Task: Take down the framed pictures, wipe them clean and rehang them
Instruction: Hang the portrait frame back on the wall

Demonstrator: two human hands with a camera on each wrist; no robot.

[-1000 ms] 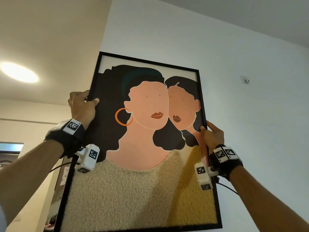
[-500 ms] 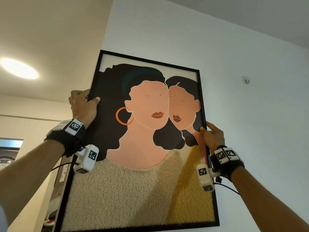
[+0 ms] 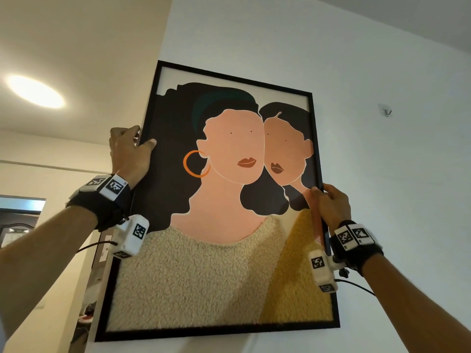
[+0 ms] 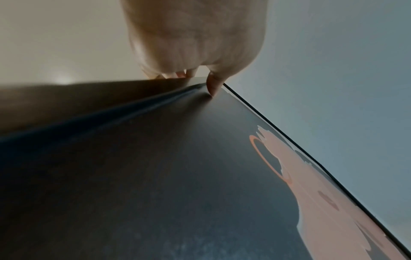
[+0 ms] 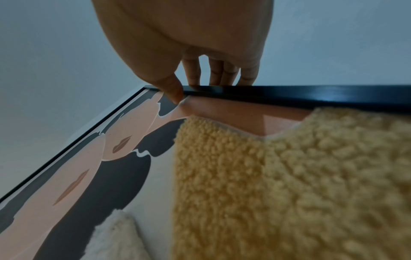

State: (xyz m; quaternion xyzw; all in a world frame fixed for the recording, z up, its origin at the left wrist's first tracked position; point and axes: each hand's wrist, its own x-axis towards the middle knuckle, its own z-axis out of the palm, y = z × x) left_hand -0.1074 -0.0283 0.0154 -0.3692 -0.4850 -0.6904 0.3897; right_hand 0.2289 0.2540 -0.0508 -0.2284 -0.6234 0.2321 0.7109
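Framed picture (image 3: pixel 224 263), black-edged and printed with two stylised faces above a fleecy cream and yellow area, is held up against the white wall (image 3: pixel 382 200), tilted so that its top left corner sits higher than its top right. Left hand (image 3: pixel 130 154) grips the left edge of the frame in its upper half: the thumb lies on the glass front and the fingers curl round behind the edge, as the left wrist view confirms, where the thumb tip (image 4: pixel 213 88) presses the dark print just inside the frame. Right hand (image 3: pixel 332 202) grips the right edge near mid-height, lower than the left; in the right wrist view its thumb (image 5: pixel 171 89) pinches over the front lip while the four fingers (image 5: pixel 222 72) fold behind the black moulding. Wall hook (image 3: pixel 387 112) is fixed to the wall to the right of the frame, apart from it. Ceiling light (image 3: pixel 35 91) glows at upper left.
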